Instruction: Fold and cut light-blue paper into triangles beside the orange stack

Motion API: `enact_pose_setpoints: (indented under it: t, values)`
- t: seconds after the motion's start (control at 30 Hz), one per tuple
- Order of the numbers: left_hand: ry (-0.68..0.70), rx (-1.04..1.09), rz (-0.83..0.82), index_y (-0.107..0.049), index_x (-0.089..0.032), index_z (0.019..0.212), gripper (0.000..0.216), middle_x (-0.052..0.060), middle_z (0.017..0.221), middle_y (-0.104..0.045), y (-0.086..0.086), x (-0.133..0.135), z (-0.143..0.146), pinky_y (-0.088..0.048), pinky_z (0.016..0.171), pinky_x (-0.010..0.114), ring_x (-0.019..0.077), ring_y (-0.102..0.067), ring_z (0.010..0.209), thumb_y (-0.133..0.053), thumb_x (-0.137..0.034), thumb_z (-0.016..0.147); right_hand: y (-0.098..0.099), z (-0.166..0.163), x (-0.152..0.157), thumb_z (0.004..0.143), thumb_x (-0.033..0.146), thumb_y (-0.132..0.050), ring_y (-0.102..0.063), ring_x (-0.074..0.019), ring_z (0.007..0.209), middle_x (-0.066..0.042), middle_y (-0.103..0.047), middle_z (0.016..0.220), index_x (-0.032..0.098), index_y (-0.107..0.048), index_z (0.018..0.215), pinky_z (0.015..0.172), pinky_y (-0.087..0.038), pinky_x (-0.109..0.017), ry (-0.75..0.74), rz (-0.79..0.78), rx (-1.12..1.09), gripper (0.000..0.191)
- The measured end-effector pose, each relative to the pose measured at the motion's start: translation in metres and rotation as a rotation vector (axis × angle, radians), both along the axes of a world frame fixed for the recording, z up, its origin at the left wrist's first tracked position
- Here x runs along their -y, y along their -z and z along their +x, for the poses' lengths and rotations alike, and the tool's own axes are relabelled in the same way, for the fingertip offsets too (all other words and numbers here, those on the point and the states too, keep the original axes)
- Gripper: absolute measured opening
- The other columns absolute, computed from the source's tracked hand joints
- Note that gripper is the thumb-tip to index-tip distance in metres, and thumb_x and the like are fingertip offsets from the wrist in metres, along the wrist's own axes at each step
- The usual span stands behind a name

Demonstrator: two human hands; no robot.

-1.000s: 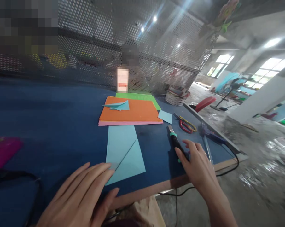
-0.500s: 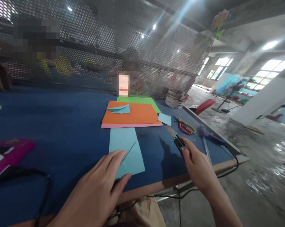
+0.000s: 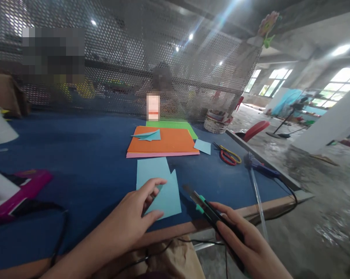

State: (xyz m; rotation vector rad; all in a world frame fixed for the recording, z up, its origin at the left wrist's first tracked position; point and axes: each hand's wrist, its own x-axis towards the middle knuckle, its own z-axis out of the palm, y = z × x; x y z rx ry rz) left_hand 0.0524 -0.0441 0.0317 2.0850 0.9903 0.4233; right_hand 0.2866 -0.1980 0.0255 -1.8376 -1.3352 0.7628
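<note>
The right hand (image 3: 247, 239), fingers grasping the utility knife (image 3: 211, 214), had just swung its blade (image 3: 192, 195) near the light-blue paper (image 3: 169, 203) at six o'clock, where the left hand (image 3: 134, 213) curved, fingers parted.

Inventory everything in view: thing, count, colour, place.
Paper sheet: 1+, light blue, near edge
Utility knife: 1, black-green, near right
Paper stack: 1, orange over pink, centre
Folded paper: 1, light blue, on stack
Paper rectangle: 1, light blue, beside stack
Rear sheet: 1+, green, behind stack
Scissors: 1, red-yellow, right
Glue gun: 1, blue, right edge
Basket: 1, whitish, rear right
Unclear item: 1, magenta, left
Flared object: 1, white, far left
Box: 1, brown, rear left
Screen: 1, grey, rear
Table: 1, blue, foreground
Left hand: 1, bare, over paper sheet
Right hand: 1, bare, gripping knife
</note>
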Motion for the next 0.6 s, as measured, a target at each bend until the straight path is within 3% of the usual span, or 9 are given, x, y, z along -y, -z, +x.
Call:
enact_pose_setpoints:
  t: [0.23, 0.3, 0.37, 0.43, 0.6]
  values:
    - [-0.004, 0.004, -0.018, -0.036, -0.028, 0.131, 0.052, -0.001, 0.087, -0.054, -0.003, -0.004, 0.0, -0.041, 0.081, 0.033, 0.018, -0.052, 0.081, -0.05, -0.035, 0.08, 0.002, -0.002, 0.003, 0.092, 0.047, -0.053, -0.062, -0.0183, 0.11, -0.004, -0.068, 0.119, 0.03, -0.061, 0.126, 0.091, -0.049, -0.023, -0.043, -0.032, -0.076, 0.039]
    - [-0.004, -0.015, 0.016, -0.036, -0.029, 0.13, 0.05, -0.001, 0.089, -0.052, -0.001, -0.004, 0.0, -0.041, 0.08, 0.033, 0.017, -0.051, 0.08, -0.049, -0.036, 0.082, 0.001, -0.002, 0.004, 0.092, 0.046, -0.054, -0.064, -0.0173, 0.102, -0.003, -0.07, 0.112, 0.03, -0.062, 0.125, 0.087, -0.051, -0.022, -0.06, -0.058, -0.061, 0.038]
    - [0.011, -0.037, 0.034, -0.035, -0.031, 0.131, 0.05, -0.001, 0.093, -0.053, 0.001, -0.006, 0.001, -0.041, 0.08, 0.032, 0.0168, -0.052, 0.082, -0.049, -0.037, 0.084, -0.001, -0.003, 0.004, 0.092, 0.046, -0.052, -0.066, -0.0147, 0.081, -0.001, -0.072, 0.093, 0.031, -0.06, 0.128, 0.07, -0.054, -0.02, -0.065, -0.103, -0.072, 0.039]
    - [0.038, -0.064, 0.05, -0.034, -0.032, 0.133, 0.05, -0.001, 0.094, -0.053, 0.001, -0.009, 0.002, -0.041, 0.079, 0.031, 0.0166, -0.053, 0.081, -0.049, -0.037, 0.085, -0.003, -0.003, 0.005, 0.093, 0.045, -0.051, -0.064, -0.0129, 0.07, 0.001, -0.072, 0.088, 0.032, -0.058, 0.129, 0.06, -0.053, -0.018, -0.074, -0.123, -0.087, 0.039]
    - [0.098, -0.065, 0.072, -0.033, -0.031, 0.135, 0.054, -0.003, 0.092, -0.052, -0.004, -0.019, 0.004, -0.042, 0.075, 0.028, 0.0143, -0.052, 0.077, -0.052, -0.037, 0.084, -0.006, -0.001, 0.004, 0.092, 0.041, -0.054, -0.062, -0.0176, 0.111, 0.001, -0.068, 0.122, 0.034, -0.063, 0.125, 0.092, -0.049, -0.023, -0.127, -0.079, -0.065, 0.034]
